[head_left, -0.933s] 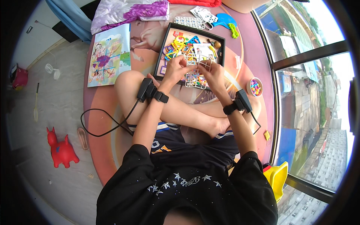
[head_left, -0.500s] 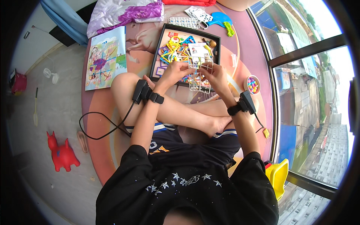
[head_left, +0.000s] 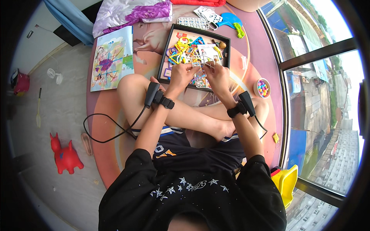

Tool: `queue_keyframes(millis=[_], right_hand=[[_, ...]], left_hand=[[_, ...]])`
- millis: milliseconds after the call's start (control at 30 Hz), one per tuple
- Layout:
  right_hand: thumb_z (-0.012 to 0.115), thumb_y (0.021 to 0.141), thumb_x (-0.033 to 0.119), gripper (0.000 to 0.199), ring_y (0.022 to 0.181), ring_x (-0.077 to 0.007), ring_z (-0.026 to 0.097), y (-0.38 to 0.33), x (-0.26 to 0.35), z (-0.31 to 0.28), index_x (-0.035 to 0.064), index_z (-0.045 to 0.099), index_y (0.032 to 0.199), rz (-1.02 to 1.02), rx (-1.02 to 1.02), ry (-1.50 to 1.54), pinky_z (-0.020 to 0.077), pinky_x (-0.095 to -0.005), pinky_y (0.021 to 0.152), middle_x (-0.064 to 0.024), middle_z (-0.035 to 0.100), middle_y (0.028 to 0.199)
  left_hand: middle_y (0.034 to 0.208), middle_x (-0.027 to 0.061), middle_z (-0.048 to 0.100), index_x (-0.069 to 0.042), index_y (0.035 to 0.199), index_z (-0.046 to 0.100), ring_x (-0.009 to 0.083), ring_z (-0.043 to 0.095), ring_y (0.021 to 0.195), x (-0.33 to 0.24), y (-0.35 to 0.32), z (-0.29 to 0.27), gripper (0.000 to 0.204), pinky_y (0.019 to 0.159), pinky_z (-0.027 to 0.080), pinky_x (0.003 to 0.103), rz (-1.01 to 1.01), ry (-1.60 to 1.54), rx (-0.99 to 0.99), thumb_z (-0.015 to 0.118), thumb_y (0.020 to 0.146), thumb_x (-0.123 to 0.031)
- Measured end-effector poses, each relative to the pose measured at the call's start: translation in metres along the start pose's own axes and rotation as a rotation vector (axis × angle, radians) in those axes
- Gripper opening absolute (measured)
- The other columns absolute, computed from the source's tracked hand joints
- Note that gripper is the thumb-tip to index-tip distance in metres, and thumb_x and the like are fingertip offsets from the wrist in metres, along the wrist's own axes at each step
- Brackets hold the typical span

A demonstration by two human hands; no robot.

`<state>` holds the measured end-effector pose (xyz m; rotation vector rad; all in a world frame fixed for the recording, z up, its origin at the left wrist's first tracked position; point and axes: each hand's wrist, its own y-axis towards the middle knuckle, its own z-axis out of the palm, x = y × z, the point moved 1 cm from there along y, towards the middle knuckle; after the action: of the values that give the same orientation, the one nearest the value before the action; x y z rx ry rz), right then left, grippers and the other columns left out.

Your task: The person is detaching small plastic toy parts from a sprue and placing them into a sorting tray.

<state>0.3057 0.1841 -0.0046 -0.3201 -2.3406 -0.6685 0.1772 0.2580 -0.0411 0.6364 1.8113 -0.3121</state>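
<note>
Hands meet over the near edge of the black tray [head_left: 165, 57]: your left hand [head_left: 181, 75] and right hand [head_left: 216, 74] hold a small clear grid piece [head_left: 203, 64] between them, above your crossed legs. The piece sits at the fingertips of both hands, its long axis running left to right from one hand to the other, so neither hand is clearly nearer. Your left fingers [head_left: 189, 67] are pinched closed on its left end and your right fingers [head_left: 211, 66] on its right end, though the piece is thin and see-through, so the exact grip is hard to make out.

It looks like rigid, glossy plastic with a fine lattice. Beneath it the shallow, square-cornered tray holds a jumble of bright plastic shapes [head_left: 181, 50], yellow, blue and red, some openwork. Just beside your right wrist a small round bowl of coloured beads [head_left: 262, 87] stands on the pink round mat [head_left: 115, 127]. A flat picture book [head_left: 111, 57] lies to your left, well apart.
</note>
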Motion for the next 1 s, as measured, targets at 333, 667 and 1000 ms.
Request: queue_keyframes(millis=[333, 667, 1000], right_hand=[[0.059, 0.077, 0.013, 0.013, 0.057, -0.0375, 0.058, 0.003, 0.012, 0.012, 0.0010, 0.059, 0.072, 0.019, -0.039, -0.102, 0.0462, -0.0428, 0.055, -0.0200, 0.058, 0.060], [0.071, 0.075, 0.016, 0.028, 0.068, -0.0091, 0.058, 0.020, -0.016, -0.012, -0.0052, 0.065, 0.091, 0.353, 0.463, 0.471, 0.0452, -0.0223, 0.061, -0.0057, 0.066, 0.075], [0.071, 0.073, 0.012, 0.023, 0.063, -0.0105, 0.060, 0.010, -0.014, -0.009, -0.0040, 0.066, 0.088, 0.357, 0.409, 0.383, 0.0475, -0.0253, 0.058, -0.0096, 0.067, 0.075]], left_hand=[[0.052, 0.0045, 0.057, 0.004, 0.075, 0.064, 0.0075, 0.053, 0.043, 0.001, 0.000, 0.004, 0.025, 0.041, 0.038, 0.023, 0.062, 0.009, -0.169, 0.063, 0.083, -0.020], [0.059, 0.0015, 0.061, -0.001, 0.083, 0.068, 0.0034, 0.055, 0.054, 0.002, 0.003, -0.003, 0.020, 0.046, 0.040, 0.021, -0.060, -0.028, 0.150, 0.064, 0.083, -0.021], [0.071, 0.0106, 0.067, 0.003, 0.087, 0.065, 0.0093, 0.062, 0.065, 0.002, 0.002, -0.005, 0.018, 0.057, 0.047, 0.025, -0.024, -0.285, 0.167, 0.063, 0.081, -0.013]])
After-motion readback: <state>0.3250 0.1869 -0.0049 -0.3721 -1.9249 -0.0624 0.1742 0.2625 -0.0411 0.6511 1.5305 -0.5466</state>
